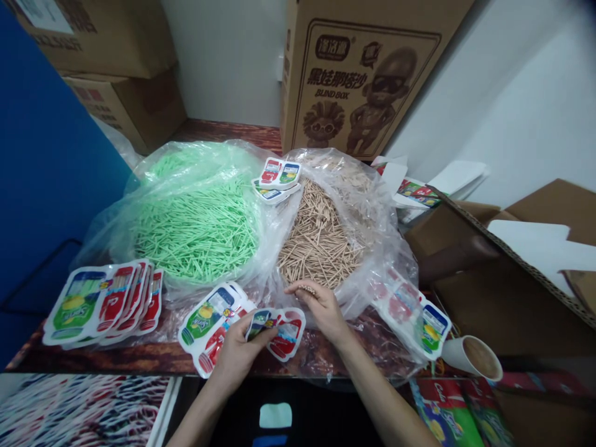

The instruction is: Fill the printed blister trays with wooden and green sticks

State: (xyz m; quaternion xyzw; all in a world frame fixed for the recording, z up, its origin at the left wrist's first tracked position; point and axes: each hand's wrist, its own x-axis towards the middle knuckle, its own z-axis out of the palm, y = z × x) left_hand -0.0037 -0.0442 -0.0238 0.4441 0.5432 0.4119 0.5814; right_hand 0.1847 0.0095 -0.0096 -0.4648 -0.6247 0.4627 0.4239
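Note:
My left hand (236, 355) is closed on a printed bottle-shaped card pack (287, 334), red on its right side, with the thumb across its left side. My right hand (323, 311) pinches a small bundle of thin brown sticks (305, 288), ends showing at the fingertips. Just beyond it lies an open clear bag with a heap of brown sticks (319, 248). Left of that, another clear bag holds bright green sticks (195, 230). Flat card packs (205, 318) lie under and beside my left hand.
A stack of filled card packs (79, 304) lies at the table's left. More cards (280, 174) rest between the bags. On the right are an open carton (493, 285) and a tilted paper cup (472, 357). A tall printed box (363, 81) stands behind.

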